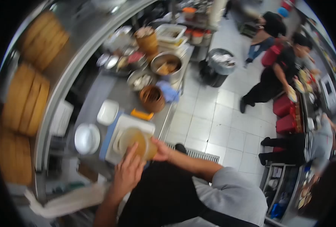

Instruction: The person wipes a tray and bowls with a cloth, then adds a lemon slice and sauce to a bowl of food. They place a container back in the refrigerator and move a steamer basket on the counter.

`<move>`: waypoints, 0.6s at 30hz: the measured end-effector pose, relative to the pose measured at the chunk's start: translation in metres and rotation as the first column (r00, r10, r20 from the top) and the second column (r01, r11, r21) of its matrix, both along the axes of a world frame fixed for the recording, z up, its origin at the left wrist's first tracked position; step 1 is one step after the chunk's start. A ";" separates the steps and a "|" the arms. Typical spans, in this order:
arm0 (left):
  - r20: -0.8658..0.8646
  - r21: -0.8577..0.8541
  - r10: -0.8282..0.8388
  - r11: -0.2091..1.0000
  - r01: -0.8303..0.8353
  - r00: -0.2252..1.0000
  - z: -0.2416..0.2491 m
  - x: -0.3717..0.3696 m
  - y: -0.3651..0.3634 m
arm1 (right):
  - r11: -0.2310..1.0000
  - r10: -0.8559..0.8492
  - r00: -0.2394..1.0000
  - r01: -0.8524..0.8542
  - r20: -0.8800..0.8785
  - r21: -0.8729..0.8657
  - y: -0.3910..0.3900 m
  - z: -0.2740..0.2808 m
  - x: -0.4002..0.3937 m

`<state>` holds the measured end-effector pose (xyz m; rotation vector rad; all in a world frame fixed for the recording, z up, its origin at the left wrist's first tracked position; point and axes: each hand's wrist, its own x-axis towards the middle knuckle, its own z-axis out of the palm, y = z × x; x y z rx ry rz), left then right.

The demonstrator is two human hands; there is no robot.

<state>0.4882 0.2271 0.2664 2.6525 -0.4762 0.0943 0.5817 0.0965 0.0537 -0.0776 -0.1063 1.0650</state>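
Note:
Both my hands hold a clear plastic container filled with an amber liquid, over a white square tray on the steel counter. My left hand grips its near side from below. My right hand holds its right side. A blue board lies under the tray. An orange-handled tool lies just beyond the tray.
White plates and a white square dish sit left of the tray. Further along are a brown basket, a blue cloth, metal pots and bamboo steamers. A bin and other people stand on the tiled floor.

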 end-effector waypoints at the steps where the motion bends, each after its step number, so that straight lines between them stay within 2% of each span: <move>1: -0.007 -0.063 0.038 0.997 -0.038 0.999 0.003 0.000 -0.001 | 1.000 0.006 1.000 -0.007 0.023 0.008 -0.003 -0.003 0.003; 3: -0.064 -0.235 0.113 0.964 -0.125 0.992 0.014 -0.001 0.002 | 1.000 0.005 1.000 -0.005 0.025 -0.030 -0.009 0.001 0.007; 5: -0.054 -0.247 0.170 0.953 -0.178 0.984 0.019 -0.005 0.012 | 0.995 0.020 0.999 -0.017 0.029 -0.100 -0.012 0.012 0.009; 7: -0.068 -0.369 0.345 0.863 -0.345 0.936 0.029 -0.005 0.020 | 1.000 0.000 0.995 0.000 0.102 -0.004 -0.014 0.026 0.019; 8: -0.055 -0.371 0.364 0.857 -0.358 0.930 0.030 -0.003 0.027 | 1.000 0.020 0.993 -0.020 0.115 -0.001 -0.013 0.027 0.024; 9: -0.050 -0.483 0.423 0.782 -0.393 0.905 0.029 -0.002 0.037 | 0.999 -0.004 0.988 0.010 0.153 -0.040 -0.014 0.028 0.027; 10: -0.054 -0.589 0.478 0.694 -0.414 0.877 0.028 -0.005 0.045 | 0.996 -0.028 0.981 0.044 0.191 -0.079 -0.016 0.029 0.028; 11: -0.047 -0.594 0.493 0.686 -0.421 0.869 0.029 -0.006 0.052 | 0.996 -0.010 0.980 0.027 0.199 -0.080 -0.017 0.029 0.033; 13: 0.024 -0.732 0.586 0.563 -0.385 0.810 0.031 -0.011 0.065 | 0.999 0.010 0.980 -0.002 0.199 -0.038 -0.020 0.030 0.040; 15: 0.048 -0.721 0.616 0.566 -0.399 0.786 0.026 -0.025 0.086 | 0.997 0.018 0.974 -0.002 0.226 -0.075 -0.021 0.028 0.050; 18: 0.032 -0.765 0.674 0.492 -0.417 0.738 0.018 -0.045 0.103 | 0.989 0.019 0.957 0.024 0.289 -0.146 -0.019 0.040 0.063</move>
